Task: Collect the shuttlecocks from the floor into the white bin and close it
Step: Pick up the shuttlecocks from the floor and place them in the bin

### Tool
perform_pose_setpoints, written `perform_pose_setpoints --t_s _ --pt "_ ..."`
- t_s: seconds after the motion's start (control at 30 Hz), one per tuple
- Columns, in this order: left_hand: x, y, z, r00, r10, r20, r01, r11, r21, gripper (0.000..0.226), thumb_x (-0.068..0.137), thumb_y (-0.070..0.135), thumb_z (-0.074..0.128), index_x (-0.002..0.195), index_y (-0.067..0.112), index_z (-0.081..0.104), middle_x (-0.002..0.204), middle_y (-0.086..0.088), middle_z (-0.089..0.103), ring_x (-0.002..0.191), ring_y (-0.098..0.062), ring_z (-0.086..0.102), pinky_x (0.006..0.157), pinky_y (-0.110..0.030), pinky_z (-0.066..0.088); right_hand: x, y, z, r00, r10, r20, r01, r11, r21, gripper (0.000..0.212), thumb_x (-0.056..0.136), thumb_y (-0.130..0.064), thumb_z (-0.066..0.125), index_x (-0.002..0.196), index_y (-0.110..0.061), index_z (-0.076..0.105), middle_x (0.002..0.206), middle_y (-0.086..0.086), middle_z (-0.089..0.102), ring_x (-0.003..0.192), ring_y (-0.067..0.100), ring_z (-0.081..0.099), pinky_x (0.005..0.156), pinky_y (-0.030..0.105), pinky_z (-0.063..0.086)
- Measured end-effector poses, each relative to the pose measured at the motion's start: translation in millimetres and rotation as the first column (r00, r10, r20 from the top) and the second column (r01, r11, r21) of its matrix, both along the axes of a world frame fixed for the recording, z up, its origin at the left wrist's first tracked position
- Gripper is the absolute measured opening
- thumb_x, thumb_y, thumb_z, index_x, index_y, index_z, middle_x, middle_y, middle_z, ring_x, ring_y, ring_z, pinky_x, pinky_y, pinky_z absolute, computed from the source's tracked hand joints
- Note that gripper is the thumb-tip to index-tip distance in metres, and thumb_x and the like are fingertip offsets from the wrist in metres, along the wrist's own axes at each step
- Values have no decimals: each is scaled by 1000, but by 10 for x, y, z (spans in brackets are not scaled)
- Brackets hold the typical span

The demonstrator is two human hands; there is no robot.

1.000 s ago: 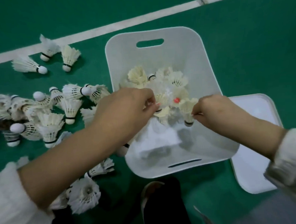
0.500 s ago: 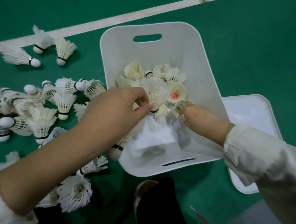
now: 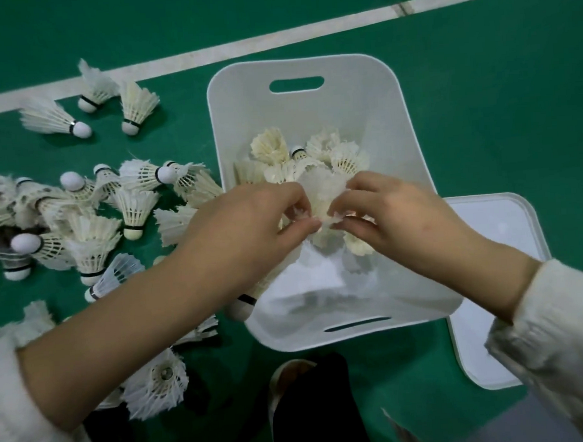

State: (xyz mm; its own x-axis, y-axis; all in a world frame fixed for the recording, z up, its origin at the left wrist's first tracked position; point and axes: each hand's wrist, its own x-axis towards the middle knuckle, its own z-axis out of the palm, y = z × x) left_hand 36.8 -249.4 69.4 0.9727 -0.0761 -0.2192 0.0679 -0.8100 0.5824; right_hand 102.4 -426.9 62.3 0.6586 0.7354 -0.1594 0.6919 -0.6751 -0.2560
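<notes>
Head view: the left hand (image 3: 249, 223) and right hand (image 3: 391, 212) are both over the white bin (image 3: 396, 120), each pinching the feathers of one shuttlecock (image 3: 319, 192) right above the pile (image 3: 273, 150) already inside. Loads of loose shuttlecocks (image 3: 134, 208) lie on the floor (image 3: 478, 76) left of the bin, and the lid (image 3: 506, 229) sits just right of it. I'd let go low over the pile so it doesn't bounce out, then scoop handfuls from the left.

white bin (image 3: 361, 95) open, part-filled | lid (image 3: 492, 220) beside, right | shuttlecocks (image 3: 134, 205) scattered left
</notes>
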Motion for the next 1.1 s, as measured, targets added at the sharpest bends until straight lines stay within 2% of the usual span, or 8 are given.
perform_pose_setpoints --t_s 0.13,0.23,0.33,0.43,0.6,0.8,0.93,1.1 --pt "6 114 122 992 129 -1 -127 973 -192 52 78 64 32 118 33 41 91 19 54 69 8 51 58 -14 38 47 -90 -2 995 -70 -69 66 996 -55 21 88 -33 57 104 -22 67 103 1 59 85 24 62 72 36 49" --pt "58 240 138 983 166 72 -152 974 -167 39 80 60 44 105 30 42 89 20 49 77 6 50 63 -11 37 -42 -78 -128 986 -52 -159 33 992 -118 23 89 -29 56 110 -25 64 106 1 55 90 25 61 79 39 49" --pt "122 276 57 990 64 128 -59 997 -43 16 86 30 57 97 22 48 87 11 49 78 -8 50 66 -8 35 -159 74 -390 983 13 -181 -50 978 -203 28 91 -24 48 115 -21 60 109 4 53 96 26 59 76 39 51" --pt "128 286 4 984 -26 174 28 999 -14 9 86 19 59 94 16 58 89 8 52 81 -6 47 67 -14 35 -160 189 -664 987 144 -73 -160 923 -351 26 92 -20 43 113 -16 56 108 5 51 96 27 56 50 29 37" --pt "108 354 -38 960 -206 190 201 979 43 11 82 25 63 86 15 65 83 4 61 85 -15 49 75 -34 42 -110 274 -923 976 187 -107 -216 839 -500 27 91 -7 47 117 -13 52 110 8 47 96 28 54 58 32 33" --pt "99 398 -99 957 -214 196 203 976 79 16 83 34 57 87 20 62 82 8 61 82 -12 47 72 -42 47 -79 239 -582 980 10 -198 -78 937 -342 52 89 -8 51 137 -21 35 115 8 53 99 30 58 79 40 50" --pt "96 378 -97 948 -227 222 212 973 88 12 85 30 59 89 19 63 84 6 61 85 -12 48 71 -44 48 -5 170 48 965 -123 -232 150 984 101 49 90 -26 55 134 -32 35 103 -5 59 87 19 61 76 35 49" --pt "83 282 -109 920 -266 286 248 964 100 9 85 26 60 88 18 64 83 4 62 82 -18 51 63 -37 46 24 258 115 974 18 -227 10 992 124 37 89 -28 56 125 -31 50 104 -5 55 89 13 56 79 32 47"
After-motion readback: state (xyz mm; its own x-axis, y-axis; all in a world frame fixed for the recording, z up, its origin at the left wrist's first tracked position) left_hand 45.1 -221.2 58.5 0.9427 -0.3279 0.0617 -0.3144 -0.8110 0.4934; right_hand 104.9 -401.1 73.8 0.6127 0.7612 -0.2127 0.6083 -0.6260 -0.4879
